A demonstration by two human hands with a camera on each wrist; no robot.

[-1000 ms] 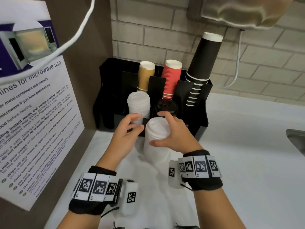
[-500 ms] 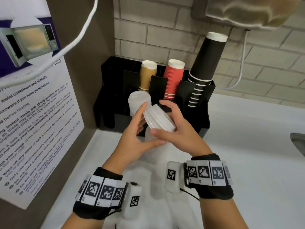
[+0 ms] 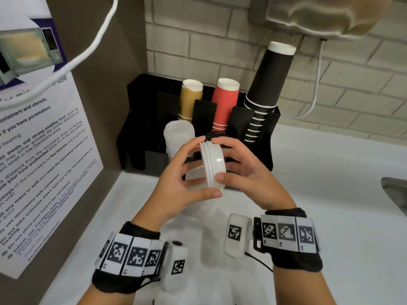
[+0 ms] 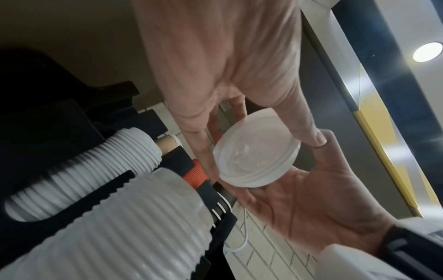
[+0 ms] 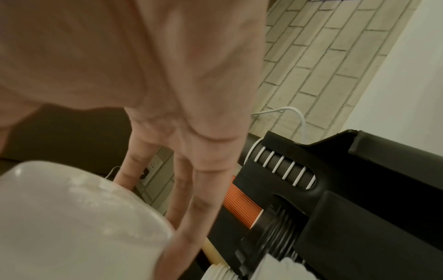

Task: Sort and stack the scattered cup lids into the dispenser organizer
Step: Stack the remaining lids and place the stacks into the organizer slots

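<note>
- Small stack of thin white plastic cup lids [image 3: 213, 165], on edge in the air, just in front of the black plastic dispenser organizer [image 3: 253, 148] at the bench's back left corner.
- Left hand [image 3: 176, 183] and right hand [image 3: 248, 172]: fingertips pinch the rims from both sides.
- Probably light, flexible, slippery; hold by the rim.
- Tall white lid stack [image 3: 179, 137] fills one front slot; black lids behind the hands; cup stacks crowd the rear.

Lids [image 3: 213, 165] look like frosted, ribbed plastic; the organizer [image 3: 141, 119] is matt black plastic, paper cups [image 3: 224, 102] ribbed, table [image 3: 319, 194] smooth white.
</note>
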